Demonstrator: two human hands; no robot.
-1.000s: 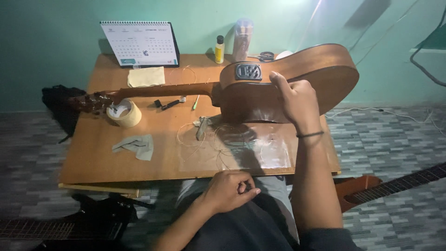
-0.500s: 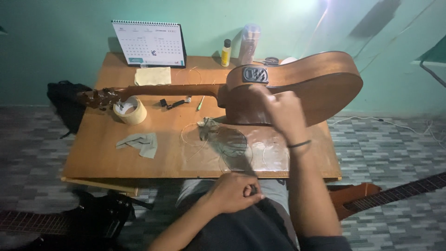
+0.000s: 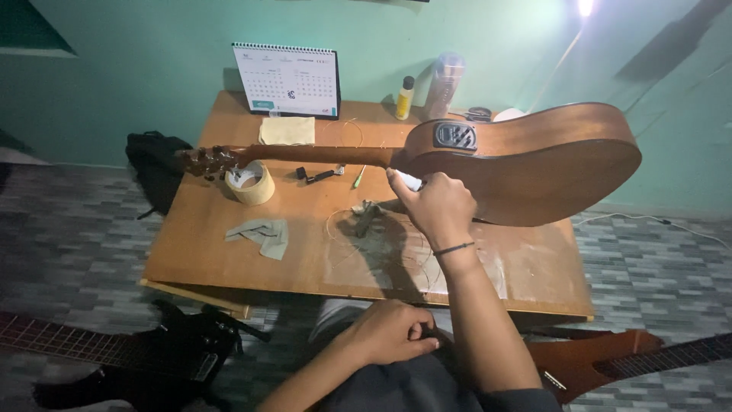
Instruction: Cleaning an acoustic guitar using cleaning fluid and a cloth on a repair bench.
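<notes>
A brown acoustic guitar [image 3: 534, 164] stands on its side on the wooden table [image 3: 305, 252], with its neck [image 3: 313, 155] pointing left and its headstock [image 3: 206, 160] over the table's left part. My right hand [image 3: 435, 210] is raised in front of the body near the neck joint. Its fingers are closed around a small white object [image 3: 409, 181], and a dark band circles the wrist. My left hand [image 3: 389, 332] rests in my lap below the table edge with its fingers curled shut. Loose guitar strings [image 3: 366, 229] lie coiled on the table under my right hand.
A roll of tape [image 3: 250, 183], a grey cloth [image 3: 263, 233], a yellow cloth [image 3: 286, 131], small tools [image 3: 320, 174], a desk calendar [image 3: 288, 80], a small yellow bottle [image 3: 405, 98] and a clear bottle [image 3: 444, 84] are on the table. A black electric guitar [image 3: 130, 358] lies on the floor at left, a brown one [image 3: 610, 366] at right, and a black bag [image 3: 156, 168] beside the table.
My right hand has come off the top edge of the guitar body and moved down and left to the neck joint. My left hand has stayed in my lap.
</notes>
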